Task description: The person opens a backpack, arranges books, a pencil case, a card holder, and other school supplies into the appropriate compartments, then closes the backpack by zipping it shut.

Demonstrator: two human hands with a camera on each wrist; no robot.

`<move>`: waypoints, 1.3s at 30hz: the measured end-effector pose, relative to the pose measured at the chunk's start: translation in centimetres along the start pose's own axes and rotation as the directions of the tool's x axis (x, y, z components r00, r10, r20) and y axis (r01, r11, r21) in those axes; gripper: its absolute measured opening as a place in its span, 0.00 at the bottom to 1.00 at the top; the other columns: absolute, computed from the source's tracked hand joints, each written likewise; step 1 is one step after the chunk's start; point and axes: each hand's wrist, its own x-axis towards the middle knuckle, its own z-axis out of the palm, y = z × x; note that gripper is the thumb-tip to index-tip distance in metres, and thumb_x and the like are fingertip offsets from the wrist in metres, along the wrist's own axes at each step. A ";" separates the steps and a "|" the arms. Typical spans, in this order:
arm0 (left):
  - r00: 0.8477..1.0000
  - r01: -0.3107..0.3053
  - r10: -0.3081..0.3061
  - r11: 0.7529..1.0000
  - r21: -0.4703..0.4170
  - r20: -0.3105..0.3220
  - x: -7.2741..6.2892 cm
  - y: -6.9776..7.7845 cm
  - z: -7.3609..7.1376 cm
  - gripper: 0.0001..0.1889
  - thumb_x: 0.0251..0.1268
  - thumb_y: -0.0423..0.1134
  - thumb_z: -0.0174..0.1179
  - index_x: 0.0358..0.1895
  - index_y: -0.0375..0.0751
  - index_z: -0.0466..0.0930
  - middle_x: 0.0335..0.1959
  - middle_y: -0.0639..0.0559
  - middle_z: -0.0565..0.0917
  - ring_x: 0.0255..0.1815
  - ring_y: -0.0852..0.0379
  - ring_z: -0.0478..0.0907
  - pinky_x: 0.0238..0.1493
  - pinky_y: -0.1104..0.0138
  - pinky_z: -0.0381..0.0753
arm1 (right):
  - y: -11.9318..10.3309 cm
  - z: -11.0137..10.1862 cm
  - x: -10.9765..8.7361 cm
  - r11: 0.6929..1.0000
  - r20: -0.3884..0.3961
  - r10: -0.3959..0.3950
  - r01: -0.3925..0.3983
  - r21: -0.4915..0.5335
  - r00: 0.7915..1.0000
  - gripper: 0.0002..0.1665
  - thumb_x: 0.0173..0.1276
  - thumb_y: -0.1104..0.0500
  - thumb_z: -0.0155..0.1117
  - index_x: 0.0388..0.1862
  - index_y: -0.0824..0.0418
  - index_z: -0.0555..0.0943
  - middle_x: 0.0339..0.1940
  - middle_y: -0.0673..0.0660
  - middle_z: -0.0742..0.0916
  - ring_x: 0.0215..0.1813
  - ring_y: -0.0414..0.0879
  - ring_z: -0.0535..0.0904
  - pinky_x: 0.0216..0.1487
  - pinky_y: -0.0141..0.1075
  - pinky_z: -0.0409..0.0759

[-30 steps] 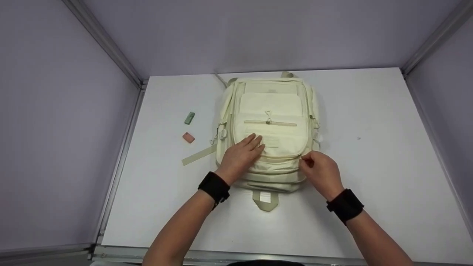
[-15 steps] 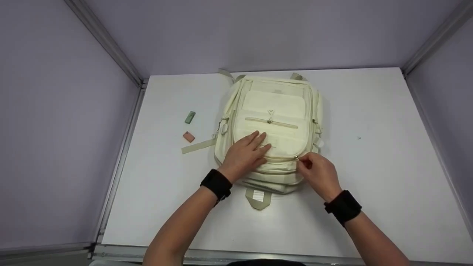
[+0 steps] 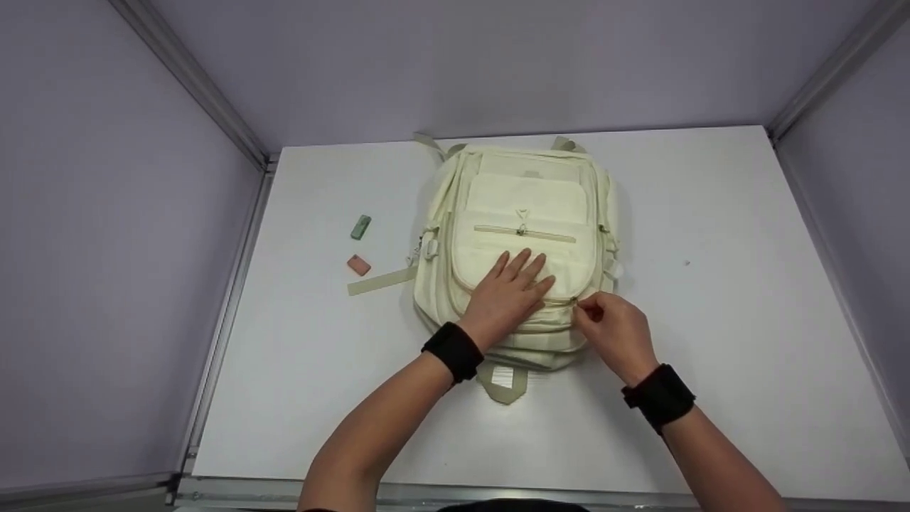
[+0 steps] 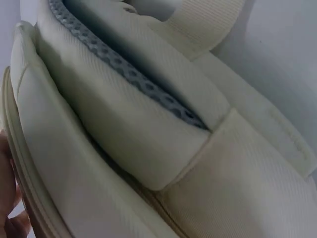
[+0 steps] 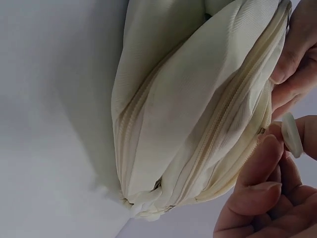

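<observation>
A cream backpack [image 3: 522,263] lies front side up on the white table, its top carry loop [image 3: 503,391] toward the person. My left hand [image 3: 505,299] rests flat on the lower front panel, fingers spread. At the right end of the front pocket's zipper, my right hand [image 3: 615,327] pinches the zipper pull [image 5: 292,135] between thumb and finger. The small metal slider [image 5: 261,131] shows beside those fingertips in the right wrist view. Side seams and grey mesh padding [image 4: 129,74] fill the left wrist view, where only a sliver of fingers [image 4: 7,183] appears.
Left of the backpack lie a green block-like item [image 3: 360,227] and a pink one [image 3: 359,265]. A loose strap [image 3: 382,281] reaches out from the bag's left side. A tiny scrap [image 3: 687,263] sits to the right. Grey panels wall the table [image 3: 711,398].
My left hand has slid right across the front panel. The right hand went slightly left with the zipper pull, then back right. The backpack has turned and shifted a little.
</observation>
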 end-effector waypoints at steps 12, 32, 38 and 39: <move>1.000 0.001 -0.001 1.000 -0.014 0.019 0.0 -0.1 -0.4 0.25 0.79 0.58 0.51 0.74 0.61 0.72 0.80 0.52 0.63 0.81 0.50 0.54 0.78 0.53 0.52 | -2.4 2.7 0.3 0.998 0.037 -0.064 0.063 0.030 0.997 0.03 0.67 0.64 0.70 0.37 0.62 0.89 0.30 0.53 0.87 0.32 0.44 0.81 0.36 0.43 0.78; 0.891 0.018 -0.133 0.966 -0.259 -0.433 -0.7 1.8 -0.6 0.05 0.68 0.36 0.61 0.39 0.47 0.86 0.44 0.55 0.87 0.50 0.54 0.82 0.51 0.62 0.80 | -0.8 0.7 1.3 0.923 -0.085 -0.381 0.374 -0.084 0.921 0.07 0.67 0.65 0.71 0.44 0.62 0.89 0.40 0.56 0.86 0.43 0.53 0.80 0.45 0.44 0.77; 0.905 0.102 -0.216 0.946 -0.307 -0.365 -1.1 2.1 -1.2 0.02 0.66 0.35 0.61 0.36 0.47 0.82 0.40 0.54 0.83 0.46 0.52 0.81 0.47 0.60 0.79 | 0.1 1.3 2.3 0.802 -0.070 -0.568 0.532 -0.271 0.820 0.07 0.64 0.63 0.76 0.41 0.60 0.89 0.42 0.55 0.86 0.49 0.56 0.79 0.48 0.51 0.76; 0.912 0.112 -0.223 0.943 -0.313 -0.344 -1.3 2.2 -1.3 0.02 0.65 0.35 0.62 0.37 0.47 0.82 0.41 0.53 0.83 0.47 0.52 0.80 0.48 0.60 0.78 | 0.2 1.3 2.3 0.802 -0.076 -0.569 0.533 -0.269 0.819 0.06 0.64 0.64 0.76 0.40 0.60 0.88 0.41 0.55 0.87 0.49 0.56 0.80 0.49 0.50 0.76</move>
